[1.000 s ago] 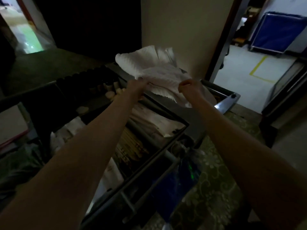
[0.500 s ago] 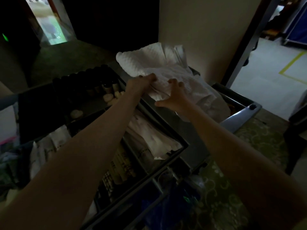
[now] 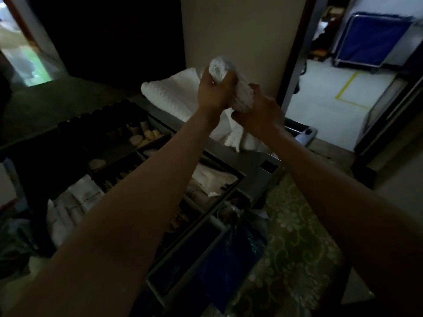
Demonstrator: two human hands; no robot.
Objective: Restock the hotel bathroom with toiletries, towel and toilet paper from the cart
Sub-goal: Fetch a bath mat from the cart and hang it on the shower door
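Left of the cart (image 3: 256, 165), its dark tray of small toiletries (image 3: 146, 136) sat untouched. Above the cart's far end, the left hand (image 3: 214, 92) was clenched around the upper end of a bunched white towel (image 3: 240, 97); the right hand (image 3: 261, 113), just beside it, gripped the lower end, apparently gathering the cloth for carrying. More white linen (image 3: 174, 90) lay below on the cart.

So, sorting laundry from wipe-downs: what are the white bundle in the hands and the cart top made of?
White bundle: soft woven cloth, likely cotton towelling, with a waffle texture that bunches in both hands. Cart top: seemingly brushed metal, grey with a dull sheen.
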